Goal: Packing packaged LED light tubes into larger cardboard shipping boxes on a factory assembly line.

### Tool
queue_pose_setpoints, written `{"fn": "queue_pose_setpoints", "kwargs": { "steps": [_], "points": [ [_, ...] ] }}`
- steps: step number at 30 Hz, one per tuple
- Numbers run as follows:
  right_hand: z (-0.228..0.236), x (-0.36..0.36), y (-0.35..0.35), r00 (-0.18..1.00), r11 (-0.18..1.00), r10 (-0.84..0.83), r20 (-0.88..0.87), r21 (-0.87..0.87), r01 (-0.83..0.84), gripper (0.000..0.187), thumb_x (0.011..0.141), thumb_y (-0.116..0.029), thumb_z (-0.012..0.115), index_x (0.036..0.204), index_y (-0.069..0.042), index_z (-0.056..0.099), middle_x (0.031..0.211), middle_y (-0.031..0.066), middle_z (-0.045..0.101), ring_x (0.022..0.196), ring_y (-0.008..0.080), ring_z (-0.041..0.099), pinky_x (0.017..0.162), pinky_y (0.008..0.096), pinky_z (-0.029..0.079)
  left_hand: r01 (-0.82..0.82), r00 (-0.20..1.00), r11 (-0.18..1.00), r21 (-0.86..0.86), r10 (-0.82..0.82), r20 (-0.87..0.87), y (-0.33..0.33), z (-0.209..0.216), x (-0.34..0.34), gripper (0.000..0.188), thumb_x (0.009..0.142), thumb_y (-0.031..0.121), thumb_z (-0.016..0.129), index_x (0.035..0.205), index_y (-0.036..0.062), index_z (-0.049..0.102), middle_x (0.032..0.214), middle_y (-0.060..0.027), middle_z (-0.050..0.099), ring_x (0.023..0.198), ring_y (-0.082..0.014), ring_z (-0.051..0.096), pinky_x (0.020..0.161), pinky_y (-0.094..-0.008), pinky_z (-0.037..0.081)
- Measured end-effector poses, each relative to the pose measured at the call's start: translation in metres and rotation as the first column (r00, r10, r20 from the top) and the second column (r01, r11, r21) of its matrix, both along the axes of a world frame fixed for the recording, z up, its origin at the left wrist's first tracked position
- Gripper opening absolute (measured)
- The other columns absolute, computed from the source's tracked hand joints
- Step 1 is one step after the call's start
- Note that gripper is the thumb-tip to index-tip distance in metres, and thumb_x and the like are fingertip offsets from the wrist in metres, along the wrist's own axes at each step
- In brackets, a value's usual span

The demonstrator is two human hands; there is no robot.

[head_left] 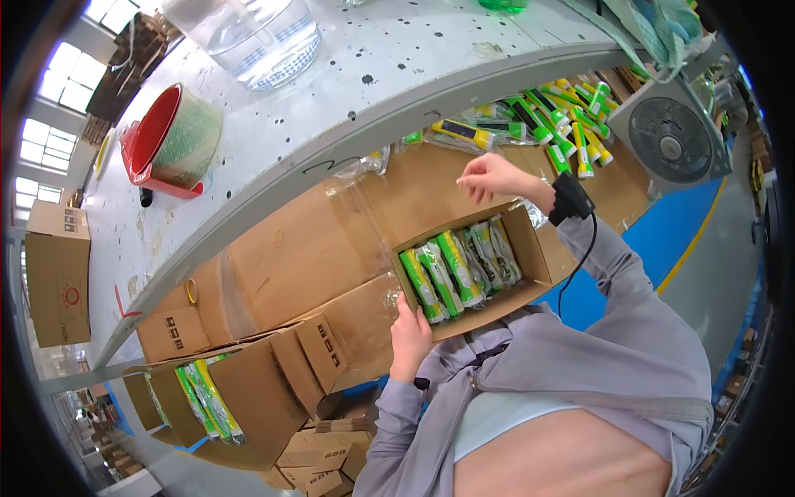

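A small open cardboard box (pixel 535 240) sits in front of me, close to my body. Packed side by side in it are several bagged green-and-yellow flashlights (pixel 460 267). My left hand (pixel 410 338) grips the near left corner of this box, thumb up along its side. Beyond the box's far edge, my right hand (pixel 497 178) hangs over the cardboard surface with its fingers loosely bent and apart; I see nothing in them. A dark band with a cable is on that wrist. Past my right hand lies a loose pile of similar flashlights (pixel 571 120).
A larger open carton (pixel 257 398) at the lower left holds more flashlights. Along the far side runs a raised white shelf (pixel 348 83), bearing a red-rimmed pot (pixel 170 137) and a clear water container (pixel 265 50). A grey box fan (pixel 671 137) stands at the right.
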State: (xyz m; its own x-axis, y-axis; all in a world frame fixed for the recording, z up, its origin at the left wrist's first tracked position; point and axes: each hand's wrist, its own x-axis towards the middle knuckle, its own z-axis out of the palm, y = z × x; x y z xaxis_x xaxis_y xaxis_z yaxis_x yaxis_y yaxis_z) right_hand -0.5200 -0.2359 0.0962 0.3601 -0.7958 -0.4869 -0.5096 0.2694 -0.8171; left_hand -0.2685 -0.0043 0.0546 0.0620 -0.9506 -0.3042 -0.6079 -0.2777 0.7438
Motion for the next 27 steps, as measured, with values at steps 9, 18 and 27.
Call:
{"fn": "queue_pose_setpoints", "kwargs": {
  "steps": [9,18,27],
  "points": [
    [-0.224,-0.085,-0.128,0.842,0.863,-0.028,-0.539,-0.438,-0.252,0.067,0.061,-0.026,0.075,0.116,0.002,0.050,0.114,0.0238,0.053,0.106,0.0325,0.052,0.089,0.0365,0.042,-0.059,0.998,0.996,0.067,0.059,0.005,0.002,0.006,-0.006,0.041,0.087,0.007,0.047,0.125,-0.0006,0.033,0.087,-0.0278,0.061,0.079,-0.0458,0.058,0.065,-0.0492,0.047],
    [-0.138,-0.030,-0.058,0.969,0.985,0.163,-0.188,-0.032,-0.171,0.075,0.054,-0.026,0.079,0.116,0.004,0.049,0.112,0.0233,0.054,0.105,0.0341,0.053,0.089,0.0351,0.042,-0.059,0.998,0.995,0.083,0.057,0.023,-0.002,0.006,-0.007,0.040,0.086,0.006,0.048,0.124,-0.0017,0.034,0.090,-0.0274,0.061,0.083,-0.0447,0.059,0.067,-0.0464,0.048],
    [-0.072,-0.084,-0.036,0.869,0.896,-0.382,0.315,-0.104,0.432,0.046,0.060,-0.004,0.079,0.100,0.002,0.058,0.090,0.0021,0.061,0.077,0.0103,0.057,0.073,0.0244,0.047,-0.004,1.000,0.999,-0.046,0.005,0.020,0.004,-0.002,-0.004,0.043,0.086,0.008,0.047,0.126,-0.0013,0.033,0.087,-0.0285,0.061,0.078,-0.0469,0.058,0.067,-0.0521,0.046]
  ]
}}
